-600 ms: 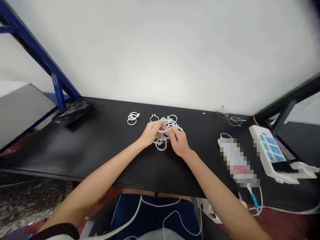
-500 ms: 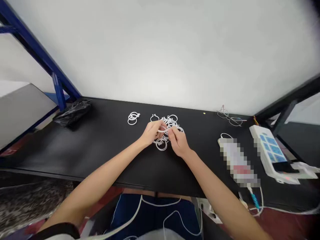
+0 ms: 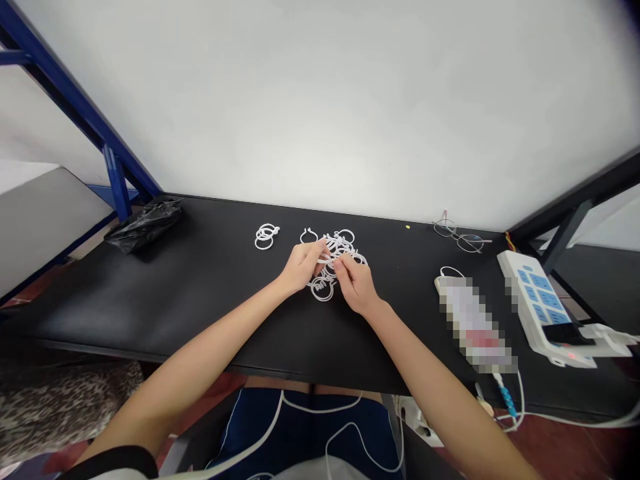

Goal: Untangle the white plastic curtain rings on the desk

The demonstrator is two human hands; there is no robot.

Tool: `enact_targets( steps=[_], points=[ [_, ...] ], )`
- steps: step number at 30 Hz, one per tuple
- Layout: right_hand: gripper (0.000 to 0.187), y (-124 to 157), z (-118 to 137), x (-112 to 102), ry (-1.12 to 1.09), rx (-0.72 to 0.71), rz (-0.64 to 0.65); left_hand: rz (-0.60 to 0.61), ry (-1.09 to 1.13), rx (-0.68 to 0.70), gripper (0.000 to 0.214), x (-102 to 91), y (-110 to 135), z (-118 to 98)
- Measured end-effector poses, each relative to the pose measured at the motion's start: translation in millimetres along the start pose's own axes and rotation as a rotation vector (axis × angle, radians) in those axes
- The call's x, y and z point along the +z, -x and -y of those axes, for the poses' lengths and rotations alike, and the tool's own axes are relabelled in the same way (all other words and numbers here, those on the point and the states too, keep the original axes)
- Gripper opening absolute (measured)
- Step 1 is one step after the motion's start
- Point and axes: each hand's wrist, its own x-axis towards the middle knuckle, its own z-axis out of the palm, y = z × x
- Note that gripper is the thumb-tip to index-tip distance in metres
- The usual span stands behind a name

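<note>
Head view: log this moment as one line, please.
left hand: pinches white ring | right hand: seemingly same ring | around hands: ring heap | left of heap: smaller ring cluster

Black band (image 3: 120,457) edging white left sleeve (image 3: 126,475); dark blue bottoms (image 3: 307,437), thin white side piping (image 3: 230,425).

No legible text, phone screen (image 3: 475,320) pixelated (partly reddish), any print on power strip (image 3: 543,301) too small

Bright, soft light; pale glow on wall (image 3: 330,113), sheen on left tabletop (image 3: 215,267), edges stretched (phone (image 3: 475,323) pixelated).
</note>
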Motion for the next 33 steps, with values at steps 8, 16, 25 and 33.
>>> enact_targets(
  steps=[8,16,25,33],
  points=[
    [0.027,2.0,1.4,0.0,0.013,0.054,0.040,-0.008,0.035,-0.008,0.036,-1.4,-1.9,1.1],
    [0.027,0.6,2.8,-0.8,0.010,0.012,0.056,0.007,-0.038,0.057,0.031,-5.9,-2.8,2.0],
    [0.026,3.7,2.5,3.4,0.011,0.028,0.064,0.095,0.027,0.043,0.036,-9.7,-1.8,-1.4],
    [0.031,3.9,1.2,5.8,-0.072,0.083,0.058,0.116,0.053,0.036,0.040,-9.5,-2.2,-0.4]
  ],
)
